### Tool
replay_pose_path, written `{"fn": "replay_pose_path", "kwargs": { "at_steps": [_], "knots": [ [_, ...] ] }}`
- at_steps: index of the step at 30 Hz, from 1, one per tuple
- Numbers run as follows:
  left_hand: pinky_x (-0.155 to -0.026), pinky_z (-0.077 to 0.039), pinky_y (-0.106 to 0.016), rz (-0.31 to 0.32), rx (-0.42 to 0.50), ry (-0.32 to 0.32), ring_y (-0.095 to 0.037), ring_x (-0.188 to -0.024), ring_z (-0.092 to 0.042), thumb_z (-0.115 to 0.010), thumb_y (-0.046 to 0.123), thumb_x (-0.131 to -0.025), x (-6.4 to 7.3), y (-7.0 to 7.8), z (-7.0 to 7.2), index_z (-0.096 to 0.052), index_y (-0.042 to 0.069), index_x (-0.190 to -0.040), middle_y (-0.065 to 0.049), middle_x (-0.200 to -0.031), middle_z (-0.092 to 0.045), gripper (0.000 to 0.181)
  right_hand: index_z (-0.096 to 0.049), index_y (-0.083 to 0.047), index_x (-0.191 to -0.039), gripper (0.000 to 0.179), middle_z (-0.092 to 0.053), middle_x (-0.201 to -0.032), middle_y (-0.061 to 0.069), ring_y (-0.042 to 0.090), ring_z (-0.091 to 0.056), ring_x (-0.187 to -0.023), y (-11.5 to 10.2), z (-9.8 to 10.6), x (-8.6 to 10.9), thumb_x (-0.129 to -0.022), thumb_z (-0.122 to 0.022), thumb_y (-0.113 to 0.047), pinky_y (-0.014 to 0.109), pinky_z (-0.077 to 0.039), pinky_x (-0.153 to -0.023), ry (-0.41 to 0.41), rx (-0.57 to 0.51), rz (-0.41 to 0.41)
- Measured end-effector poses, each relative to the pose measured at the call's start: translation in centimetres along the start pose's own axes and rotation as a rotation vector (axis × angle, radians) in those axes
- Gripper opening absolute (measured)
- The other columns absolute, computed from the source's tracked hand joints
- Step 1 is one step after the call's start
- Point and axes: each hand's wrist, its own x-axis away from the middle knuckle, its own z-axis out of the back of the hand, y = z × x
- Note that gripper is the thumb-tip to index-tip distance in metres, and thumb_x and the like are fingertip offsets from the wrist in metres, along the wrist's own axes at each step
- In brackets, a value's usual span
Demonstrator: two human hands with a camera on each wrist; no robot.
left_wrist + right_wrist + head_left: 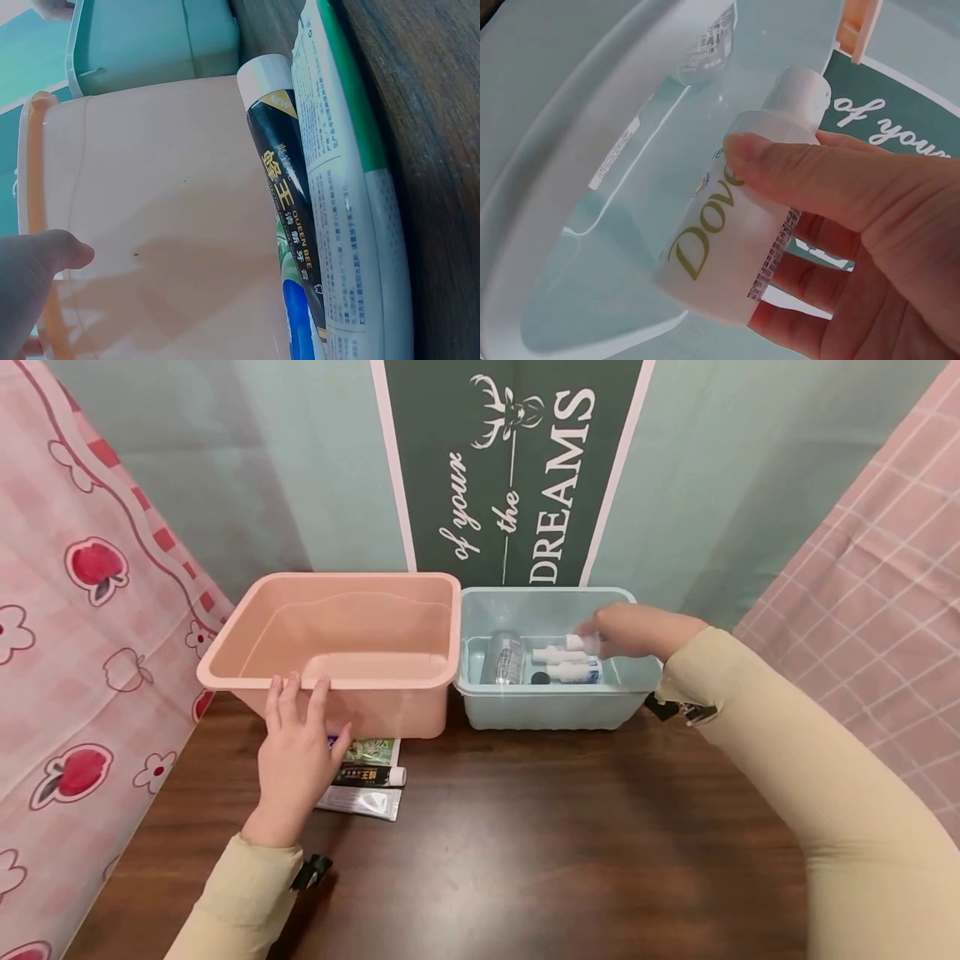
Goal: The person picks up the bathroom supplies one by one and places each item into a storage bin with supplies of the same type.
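Note:
My right hand point(637, 628) grips a white Dove bottle point(731, 217) over the light blue bin point(555, 710), its thumb across the front and fingers behind. Inside that bin lie a clear bottle point(505, 658) and several small white bottles, one being a bottle with a blue label point(576, 672). My left hand point(292, 752) rests at the front rim of the pink bin point(390, 710), fingertips at the edge and thumb by the outer wall. Below it lie a black toothpaste tube point(375, 776), a silvery white tube point(367, 802) and a green packet point(375, 750), all partly hidden by the hand.
Both bins stand side by side on a dark wooden table point(525, 843). A green-grey cloth with lettering point(517, 485) hangs behind them. Pink patterned cloth point(90, 635) hangs at the left, and pink checked cloth point(862, 568) at the right.

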Motion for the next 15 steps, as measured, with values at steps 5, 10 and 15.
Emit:
{"fn": "replay_pose_path", "kwargs": {
  "at_steps": [5,10,15],
  "knots": [
    [-0.061,-0.046,-0.065,-0.01,-0.003,-0.014,-0.049,-0.128,-0.028,-0.076,0.02,-0.071,-0.15,0.02,0.1,-0.046,0.001,-0.13,-0.033,-0.131,-0.036,0.068,-0.058,0.008,-0.119,0.042,-0.064,-0.099,0.02,0.028,-0.057,-0.082,0.18,0.1,-0.15,-0.077,-0.063,0.006,0.044,-0.047,-0.078,-0.005,-0.021,-0.023],
    [-0.06,-0.046,-0.064,-0.019,-0.009,-0.017,-0.051,-0.126,-0.029,-0.076,0.021,-0.07,-0.26,-0.03,0.21,-0.046,0.0,-0.13,-0.034,-0.13,-0.036,0.07,-0.058,0.008,-0.119,0.041,-0.062,-0.108,0.022,0.03,-0.057,-0.09,0.39,0.29,-0.45,-0.079,-0.062,0.006,0.045,-0.046,-0.082,-0.03,-0.025,-0.039],
    [-0.061,-0.046,-0.065,-0.022,-0.013,-0.014,-0.051,-0.126,-0.03,-0.074,0.023,-0.071,-0.23,-0.07,0.26,-0.046,0.0,-0.13,-0.034,-0.13,-0.036,0.069,-0.058,0.008,-0.119,0.04,-0.063,-0.108,0.021,0.03,-0.058,-0.09,0.76,0.39,-0.9,-0.079,-0.062,0.005,0.045,-0.047,-0.082,-0.034,-0.014,-0.024]
  ]
}}
